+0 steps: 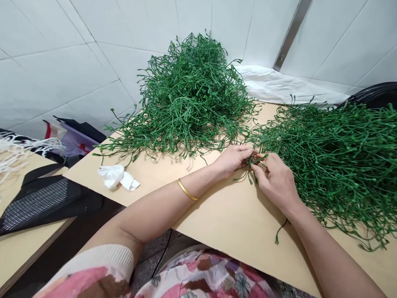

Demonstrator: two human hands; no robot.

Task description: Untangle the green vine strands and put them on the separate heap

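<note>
My left hand (235,160) and my right hand (277,177) meet over the light wooden table (217,213). Between their closed fingers is a small bunch of thin green artificial stems (250,163), its tips poking out below and to the side. A tall heap of similar green stems (193,92) rises behind my left hand. To the right of my right hand spreads a second broad pile of green stems (351,161). One loose strand (277,239) lies on the table under my right wrist. My fingers partly hide the stems they hold.
Crumpled white tissue (116,178) lies at the table's left. A second table (32,246) further left bears white strands (10,153) and a black mesh item (40,200). White cloth (281,83) lies along the tiled wall, beneath a metal bracket (294,30).
</note>
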